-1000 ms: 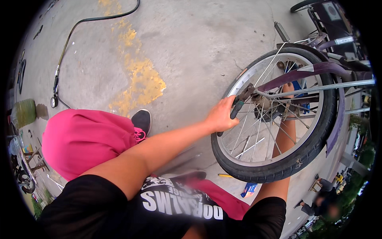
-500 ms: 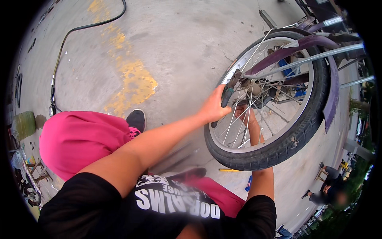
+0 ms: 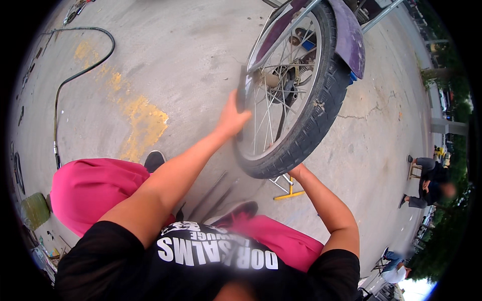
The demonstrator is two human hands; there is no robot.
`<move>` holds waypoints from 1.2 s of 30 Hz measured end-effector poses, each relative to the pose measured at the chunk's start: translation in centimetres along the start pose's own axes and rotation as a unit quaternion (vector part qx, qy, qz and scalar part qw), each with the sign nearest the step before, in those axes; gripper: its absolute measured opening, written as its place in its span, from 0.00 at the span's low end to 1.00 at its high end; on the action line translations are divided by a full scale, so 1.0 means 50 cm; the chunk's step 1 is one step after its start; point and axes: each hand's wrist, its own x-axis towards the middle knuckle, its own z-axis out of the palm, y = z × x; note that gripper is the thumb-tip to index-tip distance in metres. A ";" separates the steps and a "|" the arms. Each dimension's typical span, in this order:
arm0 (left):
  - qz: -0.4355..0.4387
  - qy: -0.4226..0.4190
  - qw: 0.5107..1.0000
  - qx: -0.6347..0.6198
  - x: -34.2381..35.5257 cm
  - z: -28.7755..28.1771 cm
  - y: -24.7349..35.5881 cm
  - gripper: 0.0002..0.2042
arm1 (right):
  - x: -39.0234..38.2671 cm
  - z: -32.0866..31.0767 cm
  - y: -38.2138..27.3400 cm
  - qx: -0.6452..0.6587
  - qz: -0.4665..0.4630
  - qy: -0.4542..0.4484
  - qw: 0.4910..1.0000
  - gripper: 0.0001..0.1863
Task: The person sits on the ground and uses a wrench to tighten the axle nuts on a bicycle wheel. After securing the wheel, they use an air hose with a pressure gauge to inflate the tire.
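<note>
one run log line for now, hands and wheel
left hand: beside spoked wheel, grip blurred | right hand: mostly hidden behind tyre | purple fender: along tyre

Right grip (image 3: 297,172): partly behind tyre (image 3: 309,128) | left grip (image 3: 233,119): hold blurred | bicycle (image 3: 351,42): cut at top

Left of the left grip (image 3: 234,119), room is stretching over the floor (image 3: 191,70) to the hose (image 3: 113,46); just right of that grip, the spoked wheel (image 3: 321,113) is barring the way.
</note>
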 end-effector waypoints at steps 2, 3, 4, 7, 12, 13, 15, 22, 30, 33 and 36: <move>0.035 0.022 0.999 0.013 0.005 0.000 -0.005 0.36 | -0.052 0.014 -0.100 -0.026 0.011 0.041 0.999 0.18; 0.027 0.017 0.999 0.005 0.003 0.003 0.001 0.35 | -0.064 0.008 -0.104 -0.016 0.031 0.058 0.998 0.17; 0.019 0.011 1.000 -0.002 0.001 0.006 0.008 0.34 | -0.075 0.004 -0.109 -0.005 0.050 0.074 0.996 0.17; 0.023 0.011 1.000 0.007 0.009 0.005 -0.005 0.30 | -0.108 -0.020 -0.158 0.089 0.065 0.097 0.989 0.13; 0.100 0.033 0.994 -0.014 0.008 0.014 0.005 0.20 | -0.145 -0.102 -0.264 0.111 0.075 0.049 0.990 0.08; 0.112 0.029 0.993 -0.016 0.006 0.017 0.008 0.19 | -0.144 -0.117 -0.273 0.086 0.075 0.041 0.993 0.08; 0.149 0.027 0.988 0.009 0.001 0.013 0.017 0.16 | -0.141 -0.154 -0.317 0.105 0.079 0.032 0.991 0.08; 0.134 0.032 0.990 -0.002 -0.005 0.031 0.019 0.13 | -0.096 -0.284 -0.412 0.047 0.147 -0.029 0.988 0.08; 0.079 -0.006 0.992 -0.103 0.021 0.020 -0.043 0.13 | -0.199 -0.328 -0.431 0.120 0.106 -0.007 0.987 0.10; 0.115 0.028 0.993 -0.010 -0.001 0.016 -0.001 0.14 | -0.248 -0.248 -0.369 0.185 -0.050 0.059 0.980 0.15; 0.049 0.047 0.998 0.004 -0.010 0.056 -0.006 0.20 | -0.247 -0.166 -0.266 0.296 -0.154 0.175 0.926 0.18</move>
